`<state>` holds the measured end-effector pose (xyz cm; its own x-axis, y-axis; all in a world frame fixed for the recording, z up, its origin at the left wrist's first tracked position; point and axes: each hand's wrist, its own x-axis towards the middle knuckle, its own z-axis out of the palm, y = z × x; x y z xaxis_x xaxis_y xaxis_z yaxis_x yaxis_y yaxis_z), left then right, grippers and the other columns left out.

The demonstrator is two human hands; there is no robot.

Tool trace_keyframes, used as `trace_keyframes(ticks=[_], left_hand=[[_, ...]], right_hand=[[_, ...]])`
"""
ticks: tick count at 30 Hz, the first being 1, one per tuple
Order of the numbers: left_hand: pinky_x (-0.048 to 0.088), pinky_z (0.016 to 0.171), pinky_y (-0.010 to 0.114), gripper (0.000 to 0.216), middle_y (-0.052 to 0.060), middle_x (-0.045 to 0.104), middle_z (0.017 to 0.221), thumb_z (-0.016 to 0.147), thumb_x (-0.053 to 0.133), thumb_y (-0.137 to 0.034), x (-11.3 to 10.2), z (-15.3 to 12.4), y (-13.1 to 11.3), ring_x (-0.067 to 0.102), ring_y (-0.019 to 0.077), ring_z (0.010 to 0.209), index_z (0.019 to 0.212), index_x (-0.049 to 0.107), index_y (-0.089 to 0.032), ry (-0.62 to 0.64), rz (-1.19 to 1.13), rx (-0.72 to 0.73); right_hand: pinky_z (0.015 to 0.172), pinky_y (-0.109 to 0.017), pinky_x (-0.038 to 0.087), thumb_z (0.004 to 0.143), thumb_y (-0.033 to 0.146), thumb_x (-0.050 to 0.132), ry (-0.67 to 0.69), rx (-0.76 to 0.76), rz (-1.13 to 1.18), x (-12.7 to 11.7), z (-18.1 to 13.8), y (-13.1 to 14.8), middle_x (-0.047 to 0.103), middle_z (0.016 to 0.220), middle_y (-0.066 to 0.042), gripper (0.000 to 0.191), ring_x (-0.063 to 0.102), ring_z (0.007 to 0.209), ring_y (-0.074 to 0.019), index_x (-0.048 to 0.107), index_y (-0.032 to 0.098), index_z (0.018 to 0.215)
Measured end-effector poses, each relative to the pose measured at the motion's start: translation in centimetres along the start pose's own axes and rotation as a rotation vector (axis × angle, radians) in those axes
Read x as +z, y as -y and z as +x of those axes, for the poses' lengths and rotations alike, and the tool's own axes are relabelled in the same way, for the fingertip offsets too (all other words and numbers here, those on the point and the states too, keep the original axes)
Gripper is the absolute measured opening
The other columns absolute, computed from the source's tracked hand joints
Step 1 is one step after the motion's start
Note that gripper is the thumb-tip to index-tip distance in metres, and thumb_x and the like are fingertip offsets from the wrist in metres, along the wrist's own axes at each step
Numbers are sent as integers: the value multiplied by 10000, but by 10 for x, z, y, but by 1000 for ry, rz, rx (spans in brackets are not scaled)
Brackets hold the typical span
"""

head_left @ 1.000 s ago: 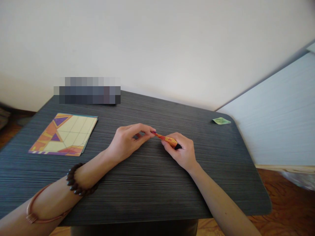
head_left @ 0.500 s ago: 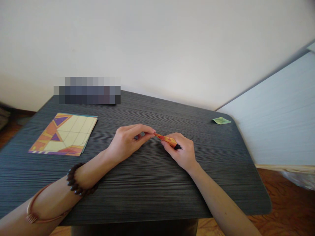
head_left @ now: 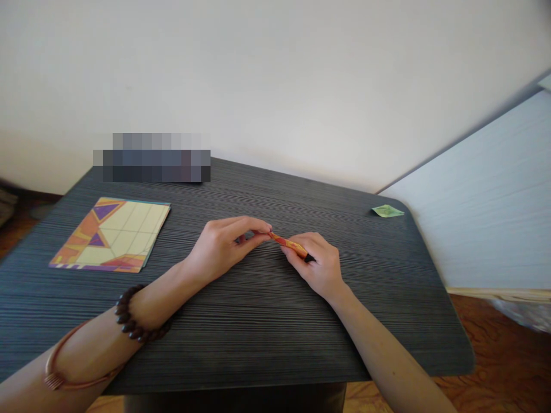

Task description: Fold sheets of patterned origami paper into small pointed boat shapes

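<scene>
folded paper strip [head_left: 289,244] spanned your two hands over the table [head_left: 258,332] in the head view. left hand [head_left: 226,246] fingertips pinched its left end; right hand [head_left: 316,261] thumb and fingers gripped the other. likely near weightless, stiff along creases, easily crushed; edges with light pressure suited it best. print was orange-red, shape slim. square sheets [head_left: 112,235] lay flat leftward; tabletop was dark, finely ribbed.

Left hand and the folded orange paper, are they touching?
Touching: the head view shows the left hand pinching one end of the folded orange paper.
</scene>
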<state>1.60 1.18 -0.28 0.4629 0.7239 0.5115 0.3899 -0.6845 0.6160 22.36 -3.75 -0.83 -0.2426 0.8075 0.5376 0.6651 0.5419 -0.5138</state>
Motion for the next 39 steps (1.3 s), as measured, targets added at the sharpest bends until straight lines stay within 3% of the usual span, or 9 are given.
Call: trace_keyframes(ticks=[8,12,22,27,34,39], left_hand=[[512,747,219,78,6,705,988,864,551,-231,-2,-1,2,660,129,872,858,616,-189,114,-4,-19],[504,735,216,65,-3,703,949,852,564,-216,-1,-1,2,651,124,851,859,623,-190,136,-36,-78],[539,704,240,96,-1,710,828,805,622,-273,0,3,-2,661,132,733,792,667,-190,61,-150,-227],[566,717,272,211,15,721,830,781,652,-297,2,2,-1,682,154,750,956,634,-181,21,-262,-319],[554,733,252,134,-2,717,817,779,656,-321,2,2,-1,675,143,744,806,678,-192,24,-239,-322],[546,723,232,118,-11,728,850,796,641,-304,-1,2,-2,676,135,759,828,697,-205,-8,-140,-202]], right_hand=[[717,-305,437,838,184,592,15,-33,-136,-2,-1,-4,700,844,-2,107,616,753,-133,661,227,907],[717,-307,424,849,207,588,29,3,-140,-3,0,-3,696,803,2,81,599,734,-132,663,216,878],[712,-316,417,844,284,603,76,78,-153,-2,0,-4,686,786,-6,99,565,710,-154,652,216,898],[702,-321,443,825,327,621,46,99,-136,-2,1,-2,685,817,-21,138,572,699,-162,639,228,919],[682,-313,460,812,334,634,45,110,-122,-1,0,-1,671,776,-28,156,580,691,-162,640,208,904],[716,-312,495,777,353,664,49,276,54,0,-2,2,688,881,-25,218,631,754,-169,626,220,946]])
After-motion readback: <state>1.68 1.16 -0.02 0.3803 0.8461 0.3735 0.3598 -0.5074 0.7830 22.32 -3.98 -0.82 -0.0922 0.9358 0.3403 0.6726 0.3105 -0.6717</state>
